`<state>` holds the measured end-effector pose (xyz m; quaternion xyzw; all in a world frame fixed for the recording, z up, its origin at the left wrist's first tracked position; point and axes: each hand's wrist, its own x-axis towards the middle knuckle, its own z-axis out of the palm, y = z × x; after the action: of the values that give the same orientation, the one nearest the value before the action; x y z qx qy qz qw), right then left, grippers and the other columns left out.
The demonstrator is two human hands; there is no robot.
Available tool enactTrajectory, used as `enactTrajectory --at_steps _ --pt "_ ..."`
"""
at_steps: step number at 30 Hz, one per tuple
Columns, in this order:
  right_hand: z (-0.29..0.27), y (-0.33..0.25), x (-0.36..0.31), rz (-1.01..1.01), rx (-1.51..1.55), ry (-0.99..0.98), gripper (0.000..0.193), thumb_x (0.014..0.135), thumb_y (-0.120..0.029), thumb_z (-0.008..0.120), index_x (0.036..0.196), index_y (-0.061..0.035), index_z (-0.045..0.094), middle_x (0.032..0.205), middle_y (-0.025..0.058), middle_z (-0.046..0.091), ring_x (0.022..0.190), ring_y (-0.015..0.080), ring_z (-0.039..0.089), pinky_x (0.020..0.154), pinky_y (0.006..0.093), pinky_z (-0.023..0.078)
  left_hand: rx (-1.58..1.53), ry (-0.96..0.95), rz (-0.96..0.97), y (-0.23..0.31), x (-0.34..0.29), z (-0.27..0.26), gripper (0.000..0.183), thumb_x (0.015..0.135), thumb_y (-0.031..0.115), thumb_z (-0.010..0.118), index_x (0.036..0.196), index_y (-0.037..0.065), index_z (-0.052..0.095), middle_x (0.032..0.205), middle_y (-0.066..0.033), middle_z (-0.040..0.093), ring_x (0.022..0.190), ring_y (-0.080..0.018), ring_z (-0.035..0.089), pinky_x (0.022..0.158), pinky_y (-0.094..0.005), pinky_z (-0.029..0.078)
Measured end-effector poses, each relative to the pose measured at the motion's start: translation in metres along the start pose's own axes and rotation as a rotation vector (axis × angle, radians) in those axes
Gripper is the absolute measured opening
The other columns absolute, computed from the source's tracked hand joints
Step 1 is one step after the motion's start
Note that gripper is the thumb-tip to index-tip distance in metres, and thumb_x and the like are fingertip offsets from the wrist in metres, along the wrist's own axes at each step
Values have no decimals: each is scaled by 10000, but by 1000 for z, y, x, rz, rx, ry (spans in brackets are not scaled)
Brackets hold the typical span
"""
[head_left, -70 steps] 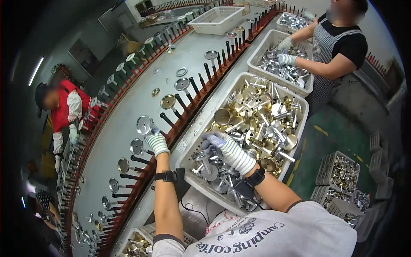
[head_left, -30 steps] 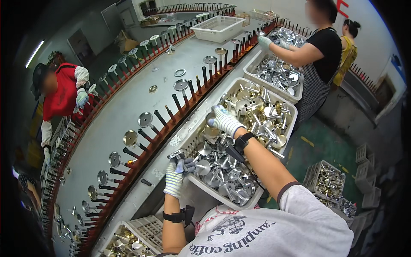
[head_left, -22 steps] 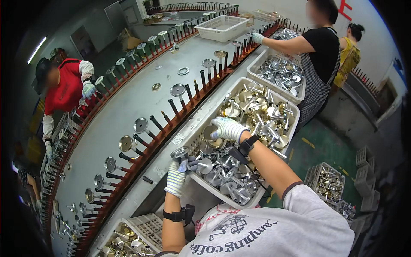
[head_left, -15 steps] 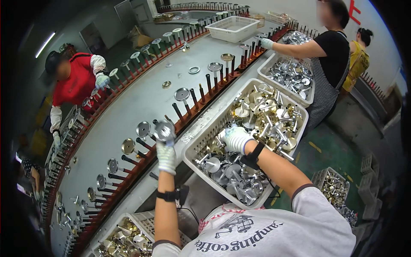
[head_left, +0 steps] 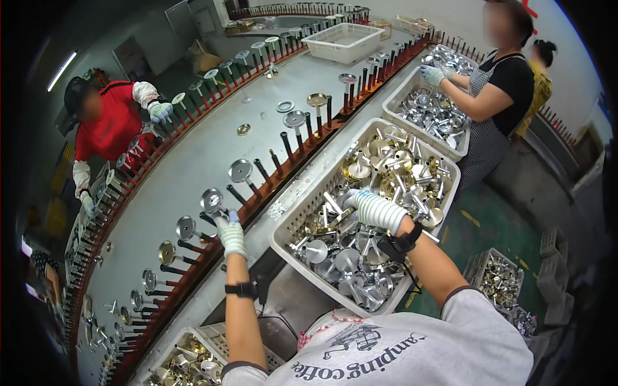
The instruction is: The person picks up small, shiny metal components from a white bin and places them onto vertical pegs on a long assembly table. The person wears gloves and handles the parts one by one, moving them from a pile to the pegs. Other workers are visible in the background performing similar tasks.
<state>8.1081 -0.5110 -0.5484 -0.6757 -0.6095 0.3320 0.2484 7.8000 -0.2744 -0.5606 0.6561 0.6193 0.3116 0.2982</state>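
My left hand (head_left: 230,237), in a striped white glove, has its fingers closed at the stem of a silver metal disc (head_left: 211,200). That disc stands in the near row of upright pegs on the curved line (head_left: 273,186). My right hand (head_left: 376,211), also gloved, reaches into a white plastic basket (head_left: 278,237) heaped with silver and gold-toned discs on tube stems. Its fingers are curled at the stem of a gold-rimmed disc (head_left: 329,228); their tips are partly hidden. More discs, such as one silver disc (head_left: 240,170), sit on pegs along the row.
A second basket of parts (head_left: 391,114) stands beyond mine, before a co-worker in a checked apron (head_left: 486,138). A co-worker in red (head_left: 119,122) works across the line. An empty white bin (head_left: 344,48) rests on the grey surface. Another parts basket (head_left: 212,334) is at lower left.
The disc in my left hand has moved left, onto the peg row. The row has shifted toward the lower left. My right hand has shifted slightly within the basket, and a gold-rimmed disc shows at its fingers.
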Motion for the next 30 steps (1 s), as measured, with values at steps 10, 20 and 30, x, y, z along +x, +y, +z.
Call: enactTrajectory --at_steps 10,20,30 --pt "-28 -17 -25 131 1878 -12 310 764 -112 724 1037 17 650 990 122 688 905 244 673 823 359 545 -336 -794 290 140 -108 44 530 916 147 545 1406 40 376 1372 -125 473 1271 -234 455 1078 -367 350" --pt "-23 -4 -3 49 2044 -48 371 815 -140 709 1144 -12 594 1066 131 668 956 249 671 841 382 561 -397 -1131 -286 158 -94 48 430 966 355 526 1256 37 517 1012 -102 657 850 -185 663 746 -324 559" --pt "-25 38 4 105 2204 -53 358 802 -242 730 1088 -53 626 1184 196 610 1018 308 644 925 426 529 -194 -83 253 109 43 110 217 941 158 579 1132 62 622 1179 -86 635 945 -83 581 827 -264 468"
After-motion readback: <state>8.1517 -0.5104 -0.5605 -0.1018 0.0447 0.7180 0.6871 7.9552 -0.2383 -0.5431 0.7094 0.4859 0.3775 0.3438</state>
